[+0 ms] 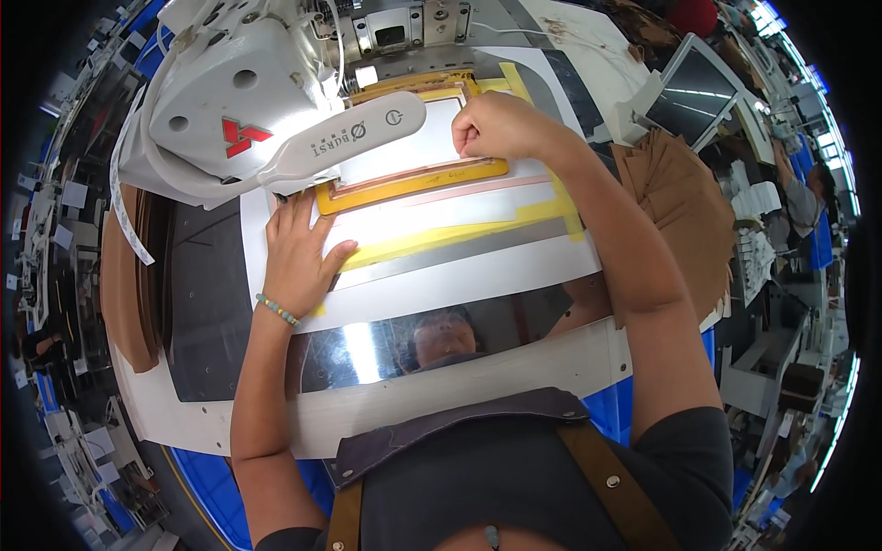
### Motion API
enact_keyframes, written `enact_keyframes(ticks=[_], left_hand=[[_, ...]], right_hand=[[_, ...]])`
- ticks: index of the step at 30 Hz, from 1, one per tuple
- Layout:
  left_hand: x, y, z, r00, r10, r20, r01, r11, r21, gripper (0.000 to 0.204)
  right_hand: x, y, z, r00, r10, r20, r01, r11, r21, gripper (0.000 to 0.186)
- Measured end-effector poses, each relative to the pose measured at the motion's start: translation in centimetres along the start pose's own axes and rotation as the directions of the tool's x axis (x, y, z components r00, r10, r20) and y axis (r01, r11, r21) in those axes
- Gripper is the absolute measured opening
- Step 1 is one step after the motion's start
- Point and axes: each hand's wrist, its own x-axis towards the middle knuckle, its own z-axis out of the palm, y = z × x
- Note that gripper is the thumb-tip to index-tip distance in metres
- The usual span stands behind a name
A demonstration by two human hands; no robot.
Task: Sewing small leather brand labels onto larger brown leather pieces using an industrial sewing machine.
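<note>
My left hand (299,262) lies flat with its fingers spread and its thumb out to the side, on the white sheet at the lower left corner of a yellow frame (418,187). The fingertips reach the frame's edge beneath the machine head. My right hand (501,127) is closed, its fingers curled down over the right end of the white area (367,165) inside the frame. Whatever it may pinch is hidden. Yellow tape strips (441,237) run across the white sheet (469,275) below the frame.
A white sewing machine head (230,92) with a grey lamp arm (344,138) overhangs the frame's left part. Brown cut pieces are stacked at left (133,285) and fanned at right (680,220). A screen (694,92) stands at back right. A shiny metal plate (496,321) lies nearest me.
</note>
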Motion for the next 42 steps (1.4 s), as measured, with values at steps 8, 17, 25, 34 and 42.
enact_keyframes(ticks=[8, 17, 25, 34, 42], left_hand=[[-0.1, 0.1, 0.1, 1.000, 0.002, -0.002, -0.002, 1.000, 0.026, 0.070], [0.0, 0.1, 0.4, 1.000, 0.007, -0.018, -0.006, 0.998, 0.062, 0.069], [0.2, 0.4, 0.1, 0.999, -0.029, 0.028, 0.028, 0.998, 0.055, 0.070], [-4.8, -9.7, -6.3, 0.979, -0.140, -0.146, 0.179, 0.937, 0.301, 0.066], [-11.3, -25.6, -13.8, 0.736, -0.541, -0.406, 0.677, 0.602, 0.424, 0.037]], right_hand=[[-0.5, 0.0, 0.8, 0.997, -0.075, 0.024, 0.079, 0.950, -0.301, 0.010], [-0.4, -0.8, -0.3, 0.985, -0.115, -0.131, 0.085, 0.973, -0.216, 0.021], [-4.3, -2.4, 2.0, 0.950, -0.265, -0.164, 0.149, 0.849, -0.507, 0.023], [-31.4, -6.7, 7.1, 0.502, 0.157, 0.850, -0.118, 0.987, -0.113, 0.029], [-40.6, -3.0, 19.5, 0.646, 0.638, 0.419, -0.763, 0.534, 0.363, 0.036]])
